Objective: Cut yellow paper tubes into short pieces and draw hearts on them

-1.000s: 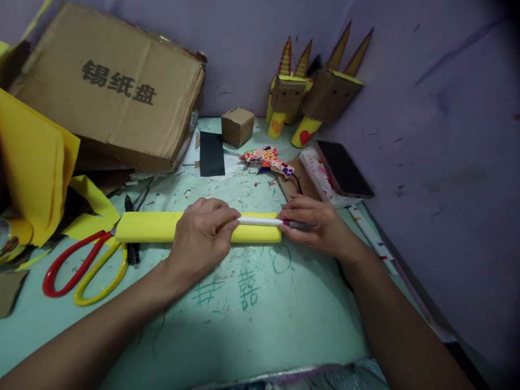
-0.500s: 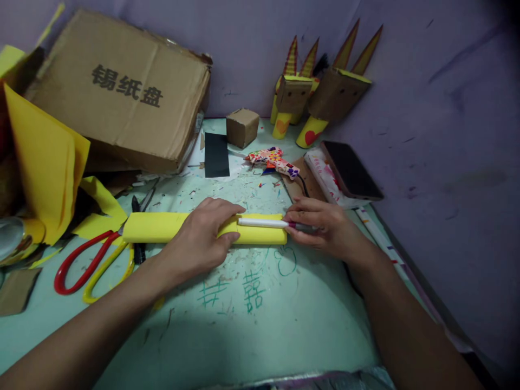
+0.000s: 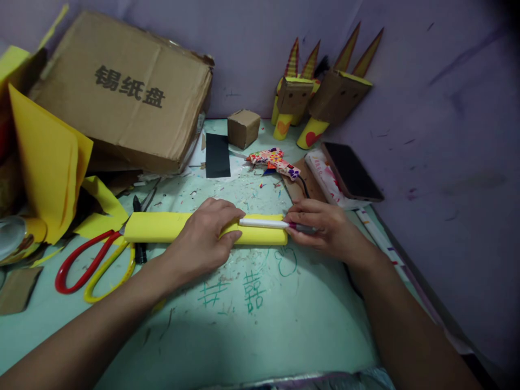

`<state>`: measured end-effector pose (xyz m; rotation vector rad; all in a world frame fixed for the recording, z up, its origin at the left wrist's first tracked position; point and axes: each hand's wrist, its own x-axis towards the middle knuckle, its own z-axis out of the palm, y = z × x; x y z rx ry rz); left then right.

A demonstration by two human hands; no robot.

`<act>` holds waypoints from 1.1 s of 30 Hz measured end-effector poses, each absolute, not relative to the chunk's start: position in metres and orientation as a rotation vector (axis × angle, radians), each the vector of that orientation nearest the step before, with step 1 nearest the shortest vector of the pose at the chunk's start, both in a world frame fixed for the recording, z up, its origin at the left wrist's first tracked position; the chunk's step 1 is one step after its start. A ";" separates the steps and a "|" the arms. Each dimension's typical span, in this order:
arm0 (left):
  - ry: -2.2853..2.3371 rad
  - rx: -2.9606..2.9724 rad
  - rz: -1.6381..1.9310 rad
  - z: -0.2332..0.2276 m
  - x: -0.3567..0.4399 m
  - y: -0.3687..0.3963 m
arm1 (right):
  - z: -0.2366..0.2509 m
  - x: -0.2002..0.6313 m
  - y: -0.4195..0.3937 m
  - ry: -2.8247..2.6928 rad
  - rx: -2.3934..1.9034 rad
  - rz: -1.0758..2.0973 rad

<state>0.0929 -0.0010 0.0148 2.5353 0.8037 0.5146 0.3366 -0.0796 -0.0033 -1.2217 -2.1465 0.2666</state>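
A long folded strip of yellow paper point(image 3: 156, 227) lies flat across the pale green table point(image 3: 260, 319). My left hand point(image 3: 203, 241) presses down on its middle with the fingers spread over it. My right hand point(image 3: 320, 225) grips a white pen point(image 3: 262, 222) by its dark end. The pen lies along the strip's right part, its tip next to my left fingertips.
Red and yellow scissors point(image 3: 87, 268) lie left of the strip, under yellow paper sheets point(image 3: 49, 168). A big cardboard box point(image 3: 122, 97) leans at the back left. A patterned glue gun point(image 3: 274, 160), a small cardboard cube point(image 3: 242, 128), horned cardboard figures point(image 3: 320, 92) and a phone point(image 3: 351, 170) stand behind.
The view shifted slightly, so everything sits a little to the right. Both hands, the pen and the strip keep the same pose.
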 end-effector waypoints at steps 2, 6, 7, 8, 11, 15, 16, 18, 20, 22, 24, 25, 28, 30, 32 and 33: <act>0.802 2.535 0.513 0.015 0.093 -0.001 | -0.004 0.337 -0.080 -2.147 -1.228 0.262; 0.805 2.522 0.507 0.016 0.093 -0.001 | -0.004 0.337 -0.080 -2.152 -1.227 0.254; 0.806 2.523 0.507 0.016 0.093 -0.001 | -0.004 0.337 -0.080 -2.150 -1.224 0.252; 0.807 2.524 0.508 0.016 0.093 -0.002 | -0.004 0.337 -0.080 -2.149 -1.224 0.251; 0.816 2.524 0.511 0.016 0.093 -0.002 | -0.004 0.336 -0.080 -2.150 -1.235 0.264; 0.802 2.526 0.521 0.015 0.092 -0.002 | -0.003 0.336 -0.079 -2.153 -1.236 0.274; 0.797 2.529 0.523 0.015 0.092 -0.002 | -0.003 0.336 -0.079 -2.155 -1.235 0.273; 0.790 2.528 0.529 0.015 0.092 -0.001 | -0.003 0.335 -0.079 -2.157 -1.232 0.266; 0.795 2.524 0.531 0.015 0.092 -0.002 | -0.003 0.335 -0.079 -2.159 -1.235 0.268; 0.795 2.523 0.533 0.014 0.092 -0.002 | -0.003 0.335 -0.079 -2.156 -1.239 0.273; 0.788 2.526 0.544 0.013 0.092 -0.002 | -0.003 0.335 -0.079 -2.154 -1.236 0.285; 0.784 2.528 0.556 0.013 0.092 -0.002 | -0.003 0.335 -0.079 -2.151 -1.230 0.290; 0.794 2.526 0.597 0.010 0.093 -0.003 | -0.003 0.335 -0.079 -2.144 -1.224 0.300; 0.810 2.527 0.607 0.008 0.094 -0.003 | -0.003 0.335 -0.079 -2.142 -1.222 0.299; 0.812 2.529 0.608 0.008 0.094 -0.004 | -0.003 0.334 -0.079 -2.139 -1.220 0.292; 0.811 2.530 0.604 0.008 0.094 -0.004 | -0.003 0.334 -0.079 -2.139 -1.218 0.289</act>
